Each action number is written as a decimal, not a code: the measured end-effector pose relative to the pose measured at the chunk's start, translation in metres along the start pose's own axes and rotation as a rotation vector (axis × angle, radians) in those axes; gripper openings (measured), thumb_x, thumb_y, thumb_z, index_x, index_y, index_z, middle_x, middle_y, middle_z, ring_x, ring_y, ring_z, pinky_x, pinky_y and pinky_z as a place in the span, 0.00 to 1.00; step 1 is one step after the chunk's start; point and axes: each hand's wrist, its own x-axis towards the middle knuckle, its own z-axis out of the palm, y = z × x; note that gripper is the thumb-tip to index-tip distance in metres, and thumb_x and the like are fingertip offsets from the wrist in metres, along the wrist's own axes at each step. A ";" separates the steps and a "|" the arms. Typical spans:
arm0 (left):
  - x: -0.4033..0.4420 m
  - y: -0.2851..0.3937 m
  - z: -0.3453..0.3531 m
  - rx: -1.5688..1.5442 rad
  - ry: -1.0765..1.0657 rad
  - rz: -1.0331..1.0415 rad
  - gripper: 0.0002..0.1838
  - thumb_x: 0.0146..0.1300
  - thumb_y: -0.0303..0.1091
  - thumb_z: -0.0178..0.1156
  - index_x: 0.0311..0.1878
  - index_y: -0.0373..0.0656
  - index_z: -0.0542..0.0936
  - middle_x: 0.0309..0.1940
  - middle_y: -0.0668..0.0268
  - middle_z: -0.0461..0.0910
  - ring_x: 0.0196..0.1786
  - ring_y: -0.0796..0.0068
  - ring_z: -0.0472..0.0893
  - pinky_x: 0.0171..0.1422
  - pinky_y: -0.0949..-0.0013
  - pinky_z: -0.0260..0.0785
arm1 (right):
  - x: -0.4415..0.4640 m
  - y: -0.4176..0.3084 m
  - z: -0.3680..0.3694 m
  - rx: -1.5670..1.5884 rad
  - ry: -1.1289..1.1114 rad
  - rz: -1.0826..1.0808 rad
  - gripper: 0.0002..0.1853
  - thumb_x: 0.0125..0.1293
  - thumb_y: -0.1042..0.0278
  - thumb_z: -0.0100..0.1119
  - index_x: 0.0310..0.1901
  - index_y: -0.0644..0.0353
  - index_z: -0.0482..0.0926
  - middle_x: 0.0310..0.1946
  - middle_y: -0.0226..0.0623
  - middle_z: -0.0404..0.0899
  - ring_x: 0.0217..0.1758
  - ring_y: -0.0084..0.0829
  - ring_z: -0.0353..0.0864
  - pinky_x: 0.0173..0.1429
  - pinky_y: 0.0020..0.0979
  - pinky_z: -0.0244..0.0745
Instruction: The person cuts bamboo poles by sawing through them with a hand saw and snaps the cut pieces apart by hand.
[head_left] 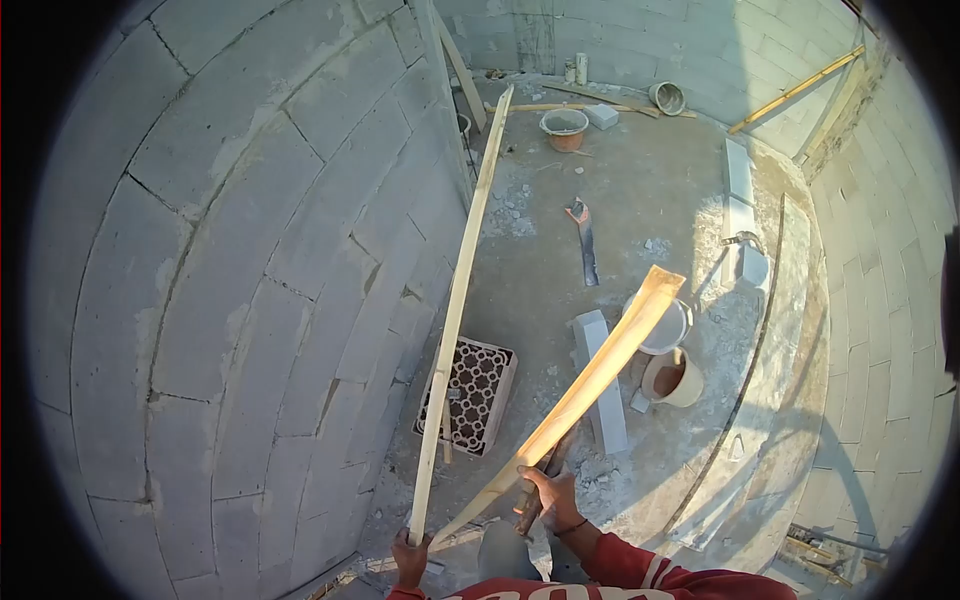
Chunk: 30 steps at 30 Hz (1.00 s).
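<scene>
Held the long, narrow, pale wooden batten (461, 290) low in a closed left hand (410, 557), clamped the broad yellow wooden board (600, 372) in the right hand (553, 498), and needed steady control near the grey block wall (235, 330)

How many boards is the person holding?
2: a narrow board in the left hand, beside the block wall, and a wider board in the right hand, angled off to the right.

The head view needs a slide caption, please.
Left hand on a narrow wooden strip, right hand on a broader board, beside a block wall.
</scene>
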 end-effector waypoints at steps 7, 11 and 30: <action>0.054 0.254 -0.028 -0.456 -0.163 0.226 0.24 0.56 0.35 0.75 0.55 0.36 0.85 0.41 0.66 0.88 0.41 0.77 0.83 0.49 0.69 0.77 | 0.018 -0.210 0.079 -0.046 -0.099 -0.047 0.20 0.59 0.73 0.77 0.51 0.62 0.80 0.40 0.31 0.83 0.37 0.25 0.84 0.39 0.34 0.83; 0.110 0.352 -0.032 -0.604 -0.309 0.468 0.28 0.54 0.36 0.76 0.58 0.35 0.82 0.46 0.63 0.88 0.47 0.75 0.84 0.54 0.69 0.76 | 0.045 -0.308 0.120 -0.050 -0.219 -0.083 0.21 0.59 0.74 0.76 0.52 0.62 0.79 0.42 0.31 0.83 0.43 0.23 0.84 0.43 0.31 0.82; 0.379 0.718 0.029 -0.635 -0.547 0.393 0.14 0.62 0.29 0.70 0.48 0.36 0.80 0.31 0.69 0.81 0.34 0.79 0.81 0.40 0.69 0.75 | 0.351 -0.606 0.127 -0.042 -0.168 -0.330 0.21 0.64 0.75 0.69 0.57 0.65 0.74 0.41 0.41 0.85 0.36 0.26 0.85 0.40 0.26 0.82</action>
